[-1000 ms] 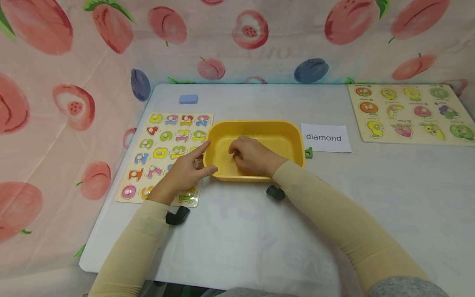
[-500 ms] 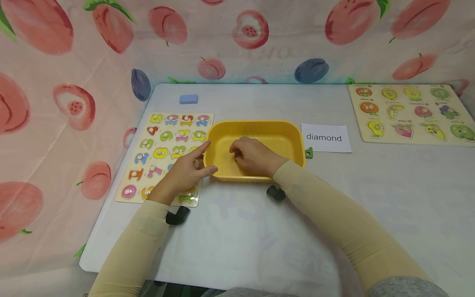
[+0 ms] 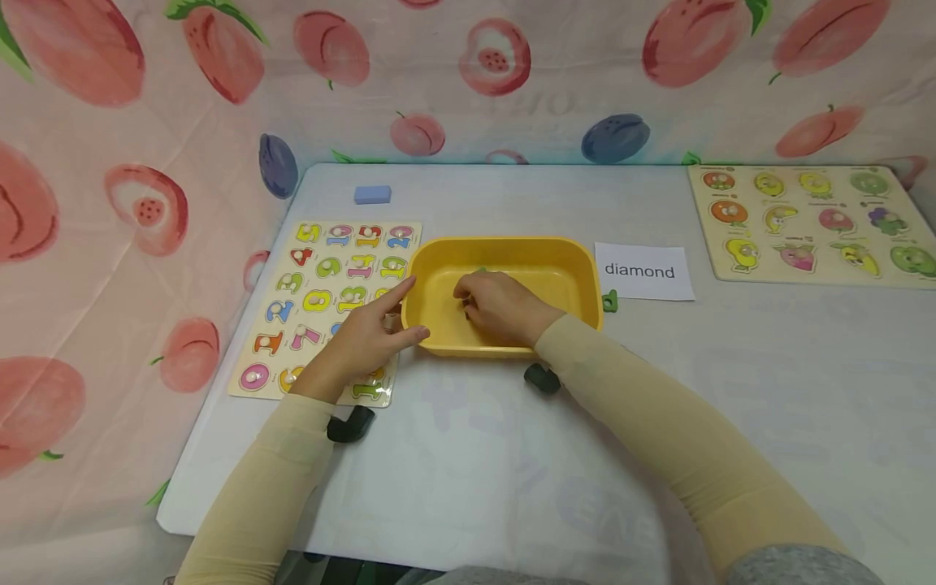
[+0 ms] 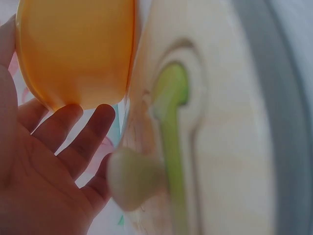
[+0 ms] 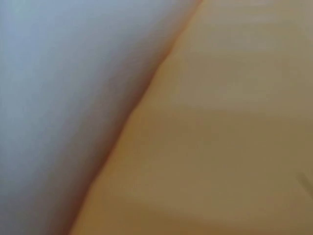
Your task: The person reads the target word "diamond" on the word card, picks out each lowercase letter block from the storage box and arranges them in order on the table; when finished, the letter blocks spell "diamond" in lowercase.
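Toward the far edge of the table (image 3: 453, 463), a green sliver (image 3: 482, 270) has appeared beyond the right hand (image 3: 503, 305), curled inside the yellow tray (image 3: 559, 264), grip unverifiable: handling there likely continues. Left hand (image 3: 360, 343), fingers extended, touches the tray.

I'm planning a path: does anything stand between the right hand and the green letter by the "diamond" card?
Yes, the yellow tray's right wall: the right hand is inside, the green letter just outside.
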Action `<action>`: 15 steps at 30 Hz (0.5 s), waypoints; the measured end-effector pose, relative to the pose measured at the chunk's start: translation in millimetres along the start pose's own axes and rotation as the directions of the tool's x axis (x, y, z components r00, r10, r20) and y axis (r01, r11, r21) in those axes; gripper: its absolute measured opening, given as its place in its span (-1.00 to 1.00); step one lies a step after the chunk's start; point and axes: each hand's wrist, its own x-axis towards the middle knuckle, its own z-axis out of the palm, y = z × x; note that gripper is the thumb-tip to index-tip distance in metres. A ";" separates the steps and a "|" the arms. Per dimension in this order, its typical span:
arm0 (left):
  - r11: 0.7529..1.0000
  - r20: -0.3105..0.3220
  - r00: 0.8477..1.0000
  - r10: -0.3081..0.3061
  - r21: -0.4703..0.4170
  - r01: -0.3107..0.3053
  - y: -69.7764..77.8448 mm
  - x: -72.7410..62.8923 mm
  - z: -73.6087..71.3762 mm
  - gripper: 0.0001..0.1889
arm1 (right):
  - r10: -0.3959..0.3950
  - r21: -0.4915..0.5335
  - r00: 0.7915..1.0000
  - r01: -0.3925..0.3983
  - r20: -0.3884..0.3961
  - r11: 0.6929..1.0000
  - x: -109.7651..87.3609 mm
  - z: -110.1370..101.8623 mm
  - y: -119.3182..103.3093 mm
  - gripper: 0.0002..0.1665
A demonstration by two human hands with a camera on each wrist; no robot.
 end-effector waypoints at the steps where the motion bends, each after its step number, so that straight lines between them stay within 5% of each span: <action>1: 1.000 0.000 1.000 0.001 -0.001 -0.001 0.1 0.1 0.0 -0.10 | 0.001 -0.001 1.000 -0.001 0.001 1.000 0.1 0.0 -0.1 -0.69; 15: 1.000 0.002 1.000 -0.017 0.002 0.017 0.6 -0.2 0.5 -0.09 | -0.068 -0.059 0.998 0.069 0.018 0.996 -0.6 1.3 2.7 -0.64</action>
